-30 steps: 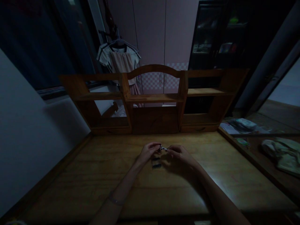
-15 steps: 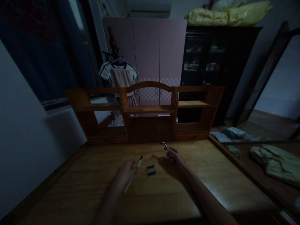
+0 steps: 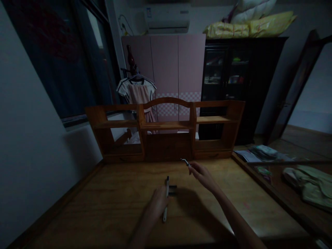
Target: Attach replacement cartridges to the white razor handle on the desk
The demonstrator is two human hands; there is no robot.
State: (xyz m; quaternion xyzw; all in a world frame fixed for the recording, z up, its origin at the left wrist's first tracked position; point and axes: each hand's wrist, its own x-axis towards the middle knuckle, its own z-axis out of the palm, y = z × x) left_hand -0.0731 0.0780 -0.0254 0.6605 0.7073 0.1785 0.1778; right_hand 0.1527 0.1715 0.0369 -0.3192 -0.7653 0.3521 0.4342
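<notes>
The room is dim. My left hand (image 3: 156, 204) is closed round a thin pale stick-like handle (image 3: 166, 199) that points away from me over the wooden desk (image 3: 109, 200). Just past its tip lies a small dark rectangular piece (image 3: 173, 189) on the desk. My right hand (image 3: 203, 174) is raised a little further back and pinches a small shiny metal part (image 3: 185, 161) with a hooked end. The two hands are apart.
A wooden shelf unit (image 3: 166, 129) with open compartments stands along the desk's back edge. A white wall runs along the left. Right of the desk lie papers (image 3: 255, 154) and a greenish cloth (image 3: 308, 181). A pink wardrobe and a dark cabinet stand behind.
The hands, joined a second ago on one small item, have separated. The left now holds the pale handle, the right the metal part. My view has tilted upward.
</notes>
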